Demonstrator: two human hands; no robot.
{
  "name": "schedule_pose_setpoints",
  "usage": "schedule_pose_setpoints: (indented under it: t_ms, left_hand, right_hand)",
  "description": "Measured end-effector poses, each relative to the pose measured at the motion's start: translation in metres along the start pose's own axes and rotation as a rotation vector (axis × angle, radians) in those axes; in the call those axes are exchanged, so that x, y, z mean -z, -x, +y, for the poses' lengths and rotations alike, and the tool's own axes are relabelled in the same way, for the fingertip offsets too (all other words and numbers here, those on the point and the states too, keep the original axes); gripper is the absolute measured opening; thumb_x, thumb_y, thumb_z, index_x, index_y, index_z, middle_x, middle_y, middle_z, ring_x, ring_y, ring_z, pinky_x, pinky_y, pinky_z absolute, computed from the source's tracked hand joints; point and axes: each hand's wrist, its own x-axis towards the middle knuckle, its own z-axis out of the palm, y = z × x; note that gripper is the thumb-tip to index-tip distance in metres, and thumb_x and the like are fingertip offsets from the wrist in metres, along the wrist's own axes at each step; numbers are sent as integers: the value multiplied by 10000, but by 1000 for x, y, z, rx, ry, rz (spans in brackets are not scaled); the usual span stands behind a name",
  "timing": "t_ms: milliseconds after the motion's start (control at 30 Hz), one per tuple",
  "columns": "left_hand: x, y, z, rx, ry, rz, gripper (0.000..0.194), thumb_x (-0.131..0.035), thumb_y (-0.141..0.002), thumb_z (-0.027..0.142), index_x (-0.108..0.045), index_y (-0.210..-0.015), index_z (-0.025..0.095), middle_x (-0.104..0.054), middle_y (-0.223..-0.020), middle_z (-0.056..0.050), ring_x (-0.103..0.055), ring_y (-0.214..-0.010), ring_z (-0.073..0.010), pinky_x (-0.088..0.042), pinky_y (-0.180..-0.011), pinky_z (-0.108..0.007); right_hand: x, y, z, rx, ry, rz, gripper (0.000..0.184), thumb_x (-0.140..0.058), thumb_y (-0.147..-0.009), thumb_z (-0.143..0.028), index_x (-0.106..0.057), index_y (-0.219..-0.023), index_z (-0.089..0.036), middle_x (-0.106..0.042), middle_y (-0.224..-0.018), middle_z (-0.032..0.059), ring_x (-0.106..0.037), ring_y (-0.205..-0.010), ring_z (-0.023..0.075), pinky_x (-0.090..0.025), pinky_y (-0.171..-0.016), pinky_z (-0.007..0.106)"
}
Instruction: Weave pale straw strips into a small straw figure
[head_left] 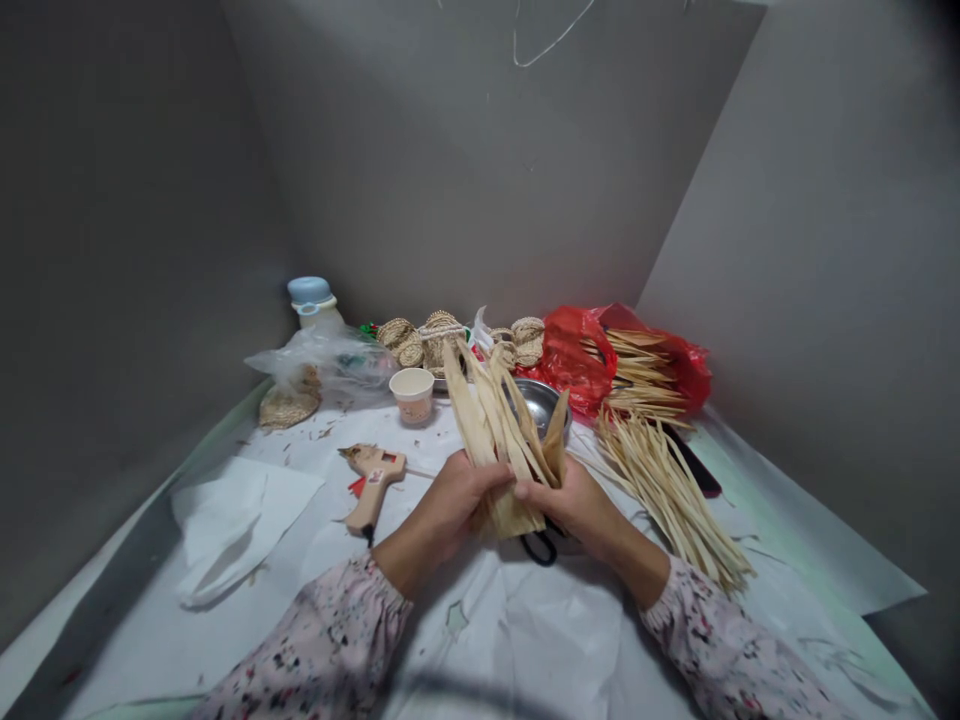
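Observation:
A bunch of dried corn husks [480, 420] is held upright in front of me, pale yellow and fanned out at the top. My left hand [461, 495] grips it from the left, thumb pressed across the front. On the other side my right hand [574, 500] is closed around its right part, where a browner, curled leaf [555, 440] stands up. Both thumbs nearly meet near the base. Below the bunch shows a black looped handle [538, 549], perhaps of scissors; the rest is hidden. Behind the husks sits a metal bowl [541, 405], partly covered.
Left of my hands lies a glue gun [379, 480] beside a paper cup [412, 395] and white paper [244, 520]. Woven pieces [442, 340], a blue-lidded bottle [311, 300] and a red plastic bag [577, 350] line the back. Loose strips [675, 500] lie right, over a dark phone-like object [697, 465].

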Motion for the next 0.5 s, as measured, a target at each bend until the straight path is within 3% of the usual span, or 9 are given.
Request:
schedule_pose_setpoints:
  t_ms: [100,333,500]
  left_hand:
    - [1,-1,-2,19,-32,-13,447,-632,-686,120,-674,-1129,85,-733,-960,-141,-688,-756,-230,-540,-682,-315]
    - [0,-2,-1,-17,-43,20,419,-629,-691,124,-676,-1106,85,-733,-936,-130,-688,-764,-225,-544,-694,-312]
    - [-1,-2,-2,-46,-67,63,424,-646,-661,112,-682,-1083,93,-734,-930,-118,-685,-755,-218,-541,-675,-293]
  right_hand:
    - [-4,1,-3,22,66,23,556,-775,-666,-352,-565,-1143,-159,-676,-1121,91,-635,-980,240,-498,-857,346]
    - [-8,3,-4,89,168,145,442,-690,-738,-296,-555,-1139,-171,-690,-1066,73,-642,-973,226,-503,-855,343]
    - [-7,2,-2,90,159,101,432,-699,-737,-342,-592,-1113,-157,-697,-1021,71,-650,-913,222,-513,-795,316]
